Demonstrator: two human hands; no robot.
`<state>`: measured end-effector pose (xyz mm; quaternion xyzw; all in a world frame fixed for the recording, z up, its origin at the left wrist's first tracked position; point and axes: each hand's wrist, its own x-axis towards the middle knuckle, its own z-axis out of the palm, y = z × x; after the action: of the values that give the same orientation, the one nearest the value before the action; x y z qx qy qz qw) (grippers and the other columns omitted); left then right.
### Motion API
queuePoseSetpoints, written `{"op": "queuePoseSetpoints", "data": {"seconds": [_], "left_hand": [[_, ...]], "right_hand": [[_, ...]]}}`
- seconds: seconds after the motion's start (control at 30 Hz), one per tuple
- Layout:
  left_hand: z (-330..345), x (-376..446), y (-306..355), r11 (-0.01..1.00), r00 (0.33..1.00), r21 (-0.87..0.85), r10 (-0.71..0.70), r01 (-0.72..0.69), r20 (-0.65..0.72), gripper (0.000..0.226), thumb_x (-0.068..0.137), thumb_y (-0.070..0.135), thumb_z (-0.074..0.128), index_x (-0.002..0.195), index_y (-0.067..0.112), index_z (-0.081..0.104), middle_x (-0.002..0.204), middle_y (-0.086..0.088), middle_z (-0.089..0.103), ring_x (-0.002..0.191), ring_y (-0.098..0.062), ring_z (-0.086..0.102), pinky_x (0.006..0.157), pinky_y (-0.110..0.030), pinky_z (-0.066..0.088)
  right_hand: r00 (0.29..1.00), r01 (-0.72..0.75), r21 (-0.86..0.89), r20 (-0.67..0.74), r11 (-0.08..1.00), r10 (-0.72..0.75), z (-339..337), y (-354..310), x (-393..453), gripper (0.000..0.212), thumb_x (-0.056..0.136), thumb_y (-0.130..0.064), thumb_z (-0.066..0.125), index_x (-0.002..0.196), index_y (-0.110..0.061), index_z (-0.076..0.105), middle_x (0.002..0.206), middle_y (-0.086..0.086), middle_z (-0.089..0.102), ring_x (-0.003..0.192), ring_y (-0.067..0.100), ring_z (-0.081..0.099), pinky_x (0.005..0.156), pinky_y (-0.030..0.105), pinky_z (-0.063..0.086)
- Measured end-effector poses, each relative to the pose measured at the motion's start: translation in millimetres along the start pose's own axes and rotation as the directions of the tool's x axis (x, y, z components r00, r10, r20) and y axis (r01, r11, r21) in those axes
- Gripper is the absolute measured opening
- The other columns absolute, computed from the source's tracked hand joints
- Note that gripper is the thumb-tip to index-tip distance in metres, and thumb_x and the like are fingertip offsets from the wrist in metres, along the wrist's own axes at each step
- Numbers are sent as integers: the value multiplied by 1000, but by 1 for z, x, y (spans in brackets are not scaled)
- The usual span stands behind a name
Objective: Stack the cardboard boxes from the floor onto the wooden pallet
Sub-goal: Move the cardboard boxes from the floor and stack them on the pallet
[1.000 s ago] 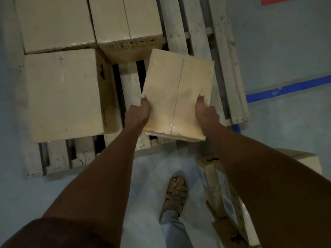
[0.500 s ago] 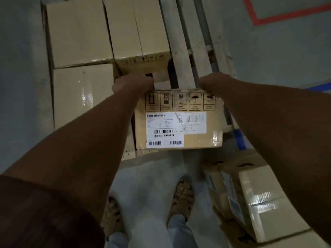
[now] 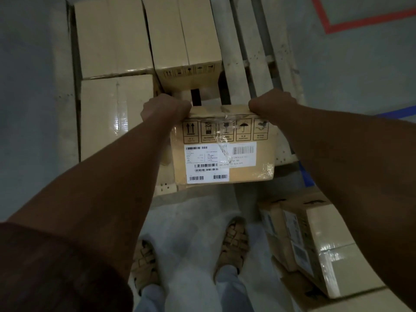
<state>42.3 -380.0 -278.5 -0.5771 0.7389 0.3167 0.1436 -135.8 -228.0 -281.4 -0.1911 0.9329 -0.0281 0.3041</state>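
A cardboard box (image 3: pixel 225 152) with white barcode labels and handling symbols stands on the near edge of the wooden pallet (image 3: pixel 243 55), its labelled side facing me. My left hand (image 3: pixel 165 108) grips its top left corner and my right hand (image 3: pixel 273 103) grips its top right corner, fingers curled over the far side and hidden. Three more boxes lie on the pallet: one at the far left (image 3: pixel 110 34), one at the far middle (image 3: pixel 184 37), and a larger one (image 3: pixel 117 118) just left of the held box.
More cardboard boxes (image 3: pixel 319 246) sit on the grey floor at my right, close to my right foot (image 3: pixel 234 242). Bare pallet slats lie to the right of the stacked boxes. Red tape (image 3: pixel 360 21) and blue tape (image 3: pixel 306 176) mark the floor.
The box was held flat above the pallet by its near edge; it has been tipped down onto the pallet edge, and both hands moved to its top corners. The last half second shows almost no motion.
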Motion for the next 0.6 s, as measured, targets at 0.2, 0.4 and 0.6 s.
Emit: {"op": "queuePoseSetpoints", "data": {"seconds": [0.2,0.4,0.6], "left_hand": [[32,-9,-30,999,992,42,17,-12,-126,59,89,70,57,85,10,59,91,-9,68,85,-28,68,82,-39,59],[67,3,-73,994,997,-104,31,-23,77,62,98,59,53,96,-2,66,99,-17,69,89,-33,68,87,-46,59],[87,8,-91,992,978,-125,23,3,207,34,100,18,60,122,-8,62,119,-23,65,107,-36,65,93,-43,57]], "right_hand": [[990,32,1,-137,999,-31,28,7,-9,65,86,-74,55,95,-10,62,93,8,66,84,26,65,74,36,55],[997,57,84,43,995,-61,72,7,-8,40,97,-29,61,123,0,57,121,16,61,112,34,61,92,39,52],[976,-194,362,161,912,144,114,-5,-7,63,94,-10,60,147,0,30,145,18,44,132,35,49,109,43,44]]}}
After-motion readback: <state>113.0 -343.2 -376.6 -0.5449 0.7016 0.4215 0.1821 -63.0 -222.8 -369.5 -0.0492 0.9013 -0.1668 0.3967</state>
